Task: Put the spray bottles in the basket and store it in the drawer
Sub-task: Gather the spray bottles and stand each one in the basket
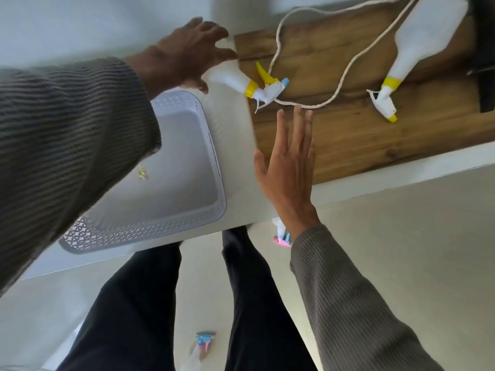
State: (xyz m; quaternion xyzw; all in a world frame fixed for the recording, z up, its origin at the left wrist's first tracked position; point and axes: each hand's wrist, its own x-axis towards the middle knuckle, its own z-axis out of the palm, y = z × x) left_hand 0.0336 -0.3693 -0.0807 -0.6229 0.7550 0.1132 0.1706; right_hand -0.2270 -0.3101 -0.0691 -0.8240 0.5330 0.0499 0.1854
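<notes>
A white spray bottle with a yellow collar and trigger (242, 83) lies on its side across the white surface and the wooden board (361, 135). My left hand (191, 53) hovers over its body with fingers spread, holding nothing. My right hand (288, 167) is flat and open just below the nozzle, apart from it. A second, larger white spray bottle (417, 46) lies on the board at the upper right. The pale lavender perforated basket (187, 162) sits empty on the white top, partly hidden by my left sleeve.
A white cord (345, 70) loops across the board between the two bottles. A dark object (484, 62) stands at the right edge. Below the counter edge are my dark trousers and slippers on a pale floor.
</notes>
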